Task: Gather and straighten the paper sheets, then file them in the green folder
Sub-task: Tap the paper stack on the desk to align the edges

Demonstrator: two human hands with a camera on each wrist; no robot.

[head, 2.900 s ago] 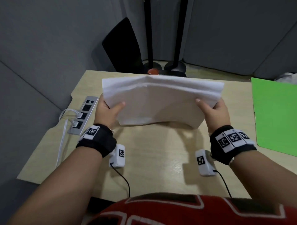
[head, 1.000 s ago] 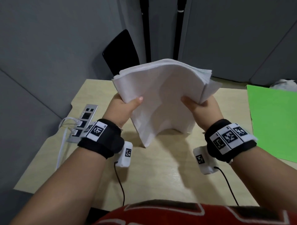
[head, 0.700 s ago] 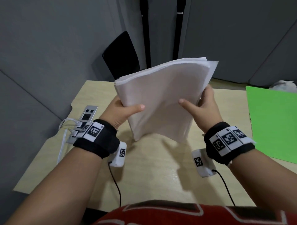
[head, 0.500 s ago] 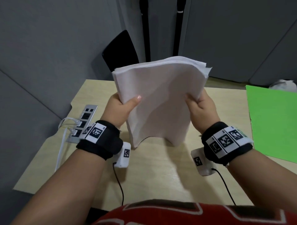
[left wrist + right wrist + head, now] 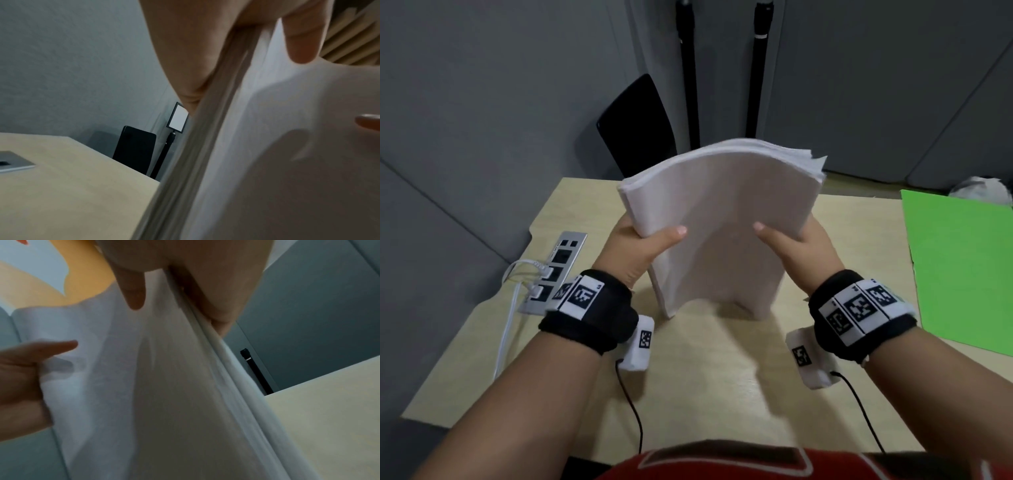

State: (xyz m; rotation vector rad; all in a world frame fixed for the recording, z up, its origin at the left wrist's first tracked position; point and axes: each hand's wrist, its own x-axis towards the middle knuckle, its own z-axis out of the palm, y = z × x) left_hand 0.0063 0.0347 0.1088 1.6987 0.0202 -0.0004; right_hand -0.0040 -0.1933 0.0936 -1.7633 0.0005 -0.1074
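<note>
A thick stack of white paper sheets (image 5: 717,219) stands nearly upright on its lower edge on the wooden table (image 5: 709,370), bowed toward me. My left hand (image 5: 642,250) grips the stack's left edge, thumb on the front sheet. My right hand (image 5: 796,251) grips the right edge the same way. The top corners fan out a little at the upper right. The left wrist view shows the paper's layered edge (image 5: 216,129) under my thumb (image 5: 302,35); the right wrist view shows the stack (image 5: 164,386) pinched likewise. The green folder (image 5: 962,267) lies flat at the table's right.
A silver socket strip (image 5: 554,274) with white plugs and a cable sits at the table's left edge. A black chair back (image 5: 635,123) and two black poles (image 5: 722,68) stand beyond the far edge. Something white (image 5: 983,188) lies behind the folder.
The stack was turned from lying wide to standing tall. In the last second both hands jogged it up and down, and its lower edge now rests on the table.
</note>
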